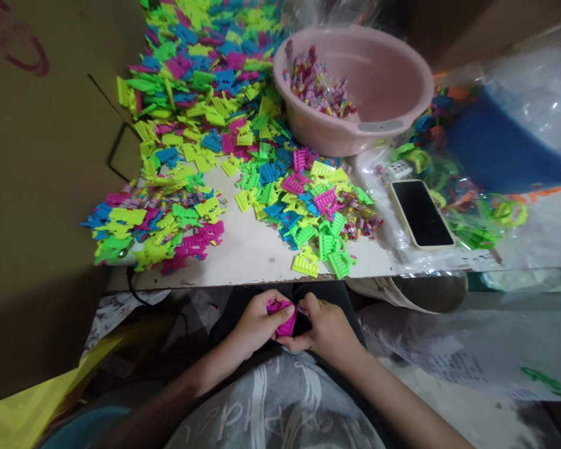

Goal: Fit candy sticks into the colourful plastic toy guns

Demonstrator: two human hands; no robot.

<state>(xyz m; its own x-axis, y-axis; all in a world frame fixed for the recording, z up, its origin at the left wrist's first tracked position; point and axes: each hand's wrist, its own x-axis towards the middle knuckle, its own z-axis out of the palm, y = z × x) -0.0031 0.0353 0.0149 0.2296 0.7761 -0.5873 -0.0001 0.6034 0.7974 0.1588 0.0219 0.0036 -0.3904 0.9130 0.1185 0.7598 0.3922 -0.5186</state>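
Observation:
Over my lap, just below the table edge, my left hand (260, 321) pinches a bright pink flat plastic piece (286, 321) between thumb and fingers. My right hand (330, 329) is curled close against its right side, with the thumb by the lower edge of the piece. A small patterned bit (303, 310) shows at the right fingertips, too small to name. On the table above lies a pile of similar comb-like plastic pieces (325, 202) in green, yellow, pink and blue. Small patterned sticks (362, 215) lie beside them.
A pink basin (378, 128) holds more patterned sticks. The larger heap of plastic pieces (201, 93) spreads behind. A second mixed pile (154, 227) lies at the left beside a cardboard box (47, 187). A phone (423, 213) rests on plastic bags at the right, near a blue container (509, 146).

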